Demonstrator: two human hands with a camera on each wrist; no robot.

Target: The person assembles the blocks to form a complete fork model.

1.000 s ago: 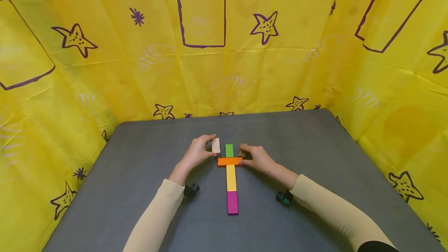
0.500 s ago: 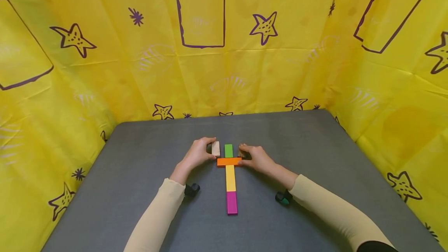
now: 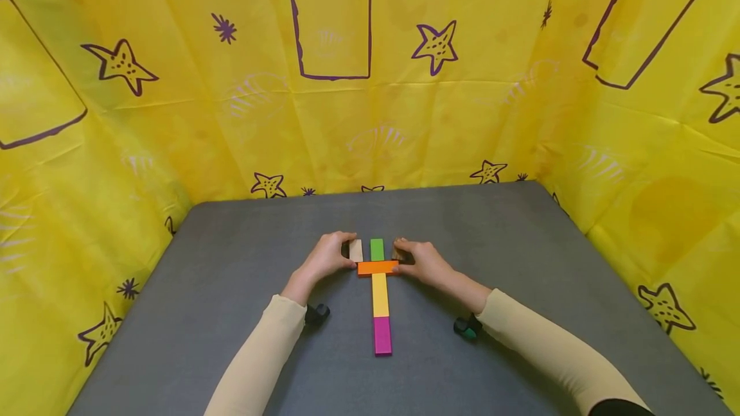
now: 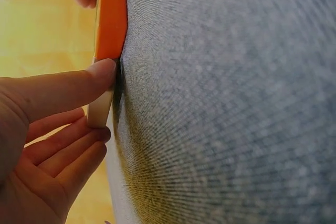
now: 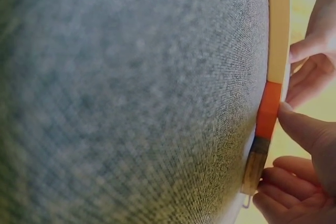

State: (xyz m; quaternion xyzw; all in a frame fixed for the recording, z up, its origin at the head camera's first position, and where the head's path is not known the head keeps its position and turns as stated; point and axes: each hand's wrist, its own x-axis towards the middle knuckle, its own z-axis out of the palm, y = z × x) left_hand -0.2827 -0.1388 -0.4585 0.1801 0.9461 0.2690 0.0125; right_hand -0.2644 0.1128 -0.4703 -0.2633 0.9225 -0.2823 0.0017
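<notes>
My left hand pinches a pale wooden block between thumb and fingers, just left of a green block. Its near end is right at the left end of an orange crosswise block. On the other side, my right hand has its fingers curled round a brown wooden block, mostly hidden in the head view. The right thumb touches the orange block's right end. From the orange block a yellow block and a magenta block run in line toward me.
The blocks lie on a grey cloth-covered table. A yellow curtain with purple drawings surrounds its back and sides. Dark wrist-worn cameras hang under both wrists, low over the table.
My left hand has drawn the pale block nearer to me, up to the orange block's left end. The right hand stays in place at the brown block.
</notes>
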